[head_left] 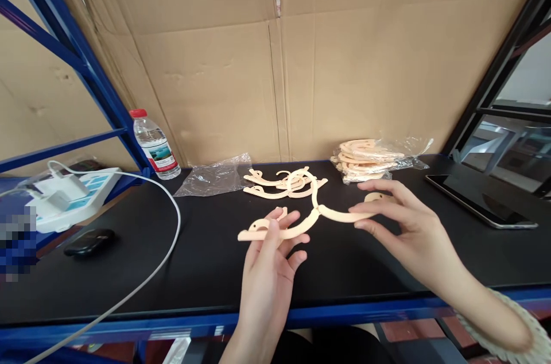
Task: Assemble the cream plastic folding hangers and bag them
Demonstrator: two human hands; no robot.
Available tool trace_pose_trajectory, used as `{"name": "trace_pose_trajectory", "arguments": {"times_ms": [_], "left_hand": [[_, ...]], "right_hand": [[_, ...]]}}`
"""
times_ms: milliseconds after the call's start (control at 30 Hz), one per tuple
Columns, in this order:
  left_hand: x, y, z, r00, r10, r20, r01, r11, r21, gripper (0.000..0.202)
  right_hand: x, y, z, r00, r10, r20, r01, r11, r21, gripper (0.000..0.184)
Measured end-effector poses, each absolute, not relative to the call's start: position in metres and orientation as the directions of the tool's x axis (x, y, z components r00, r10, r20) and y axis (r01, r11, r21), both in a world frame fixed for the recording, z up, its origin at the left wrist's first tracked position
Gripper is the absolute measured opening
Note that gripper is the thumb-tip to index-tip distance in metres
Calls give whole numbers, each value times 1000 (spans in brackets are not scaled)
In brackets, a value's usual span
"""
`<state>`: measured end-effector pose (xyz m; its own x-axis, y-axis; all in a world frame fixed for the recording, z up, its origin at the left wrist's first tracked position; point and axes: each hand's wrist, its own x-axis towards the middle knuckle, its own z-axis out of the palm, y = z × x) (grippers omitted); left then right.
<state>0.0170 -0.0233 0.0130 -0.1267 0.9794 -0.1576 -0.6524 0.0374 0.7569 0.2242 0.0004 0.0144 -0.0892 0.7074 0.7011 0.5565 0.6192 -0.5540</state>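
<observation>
I hold a pale wooden hanger-shaped piece [321, 215] above the black tabletop [198, 260]. Its curved arms spread left and right, and a hook rises from the middle. My left hand [269, 272] pinches the left arm near its end between thumb and fingers. My right hand [400, 226] grips the right arm near its rounded tip. Just behind lies a small pile of similar loose wooden pieces [284, 181]. Further right sits a stack of the same pieces in a clear plastic bag [365, 160].
An empty clear bag [215, 177] lies at the back. A water bottle [154, 146] stands at the left by a blue rack post. A white power strip [73, 194] with a cable, a black object [90, 240] and a tablet [482, 197] lie around. Cardboard lines the back.
</observation>
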Motion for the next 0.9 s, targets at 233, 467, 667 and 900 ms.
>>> {"name": "trace_pose_trajectory", "arguments": {"times_ms": [233, 467, 667, 900], "left_hand": [[18, -32, 4, -197, 976, 93, -482, -180, 858, 22], [28, -37, 0, -243, 942, 233, -308, -303, 902, 17], [32, -40, -1, -270, 937, 223, -237, -289, 928, 23], [35, -44, -3, -170, 958, 231, -25, -238, 971, 16]], "right_hand": [[221, -8, -11, 249, 836, 489, 3, 504, -864, 27], [206, -12, -22, 330, 932, 150, -472, 301, -829, 37], [197, -16, -11, 271, 924, 270, -398, 363, -843, 32], [197, -22, -6, 20, 966, 259, -246, 256, -935, 42]]}}
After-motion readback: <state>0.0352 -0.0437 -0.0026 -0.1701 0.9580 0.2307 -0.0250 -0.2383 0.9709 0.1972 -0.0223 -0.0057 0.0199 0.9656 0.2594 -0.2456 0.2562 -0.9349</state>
